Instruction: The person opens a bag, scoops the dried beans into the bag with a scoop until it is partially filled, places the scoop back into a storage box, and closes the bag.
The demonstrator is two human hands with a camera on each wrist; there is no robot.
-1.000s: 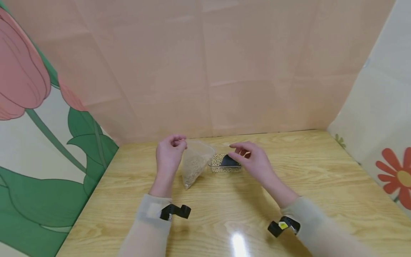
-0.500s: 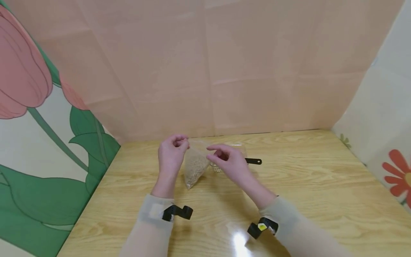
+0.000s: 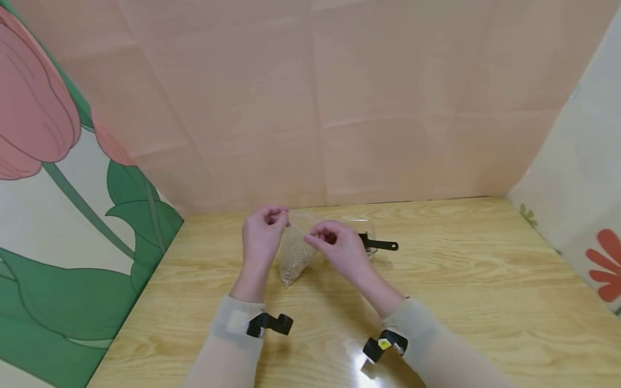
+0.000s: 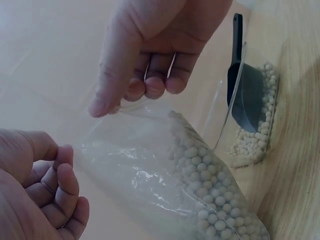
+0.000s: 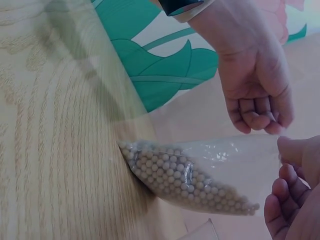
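A clear plastic bag (image 3: 297, 253), partly filled with small round beige balls (image 5: 185, 175), hangs between both hands with its lower corner pointing down at the table. My left hand (image 3: 262, 229) pinches one top corner of it between thumb and fingers. The other end of the bag's top edge is pinched by my right hand (image 3: 339, 248). In the left wrist view the upper part of the bag is taut and see-through, and the balls lie toward the bottom.
Just behind my right hand stands a clear plastic box (image 4: 250, 161) holding similar balls. A black scoop (image 4: 245, 97) rests in it, its handle (image 3: 383, 245) sticking out to the right. The wooden table (image 3: 466, 291) meets a pink backdrop (image 3: 388, 134) behind.
My right hand has moved left from over the box to the bag's top edge and now pinches it. The scoop's handle has come into view. My left hand has stayed on its corner.
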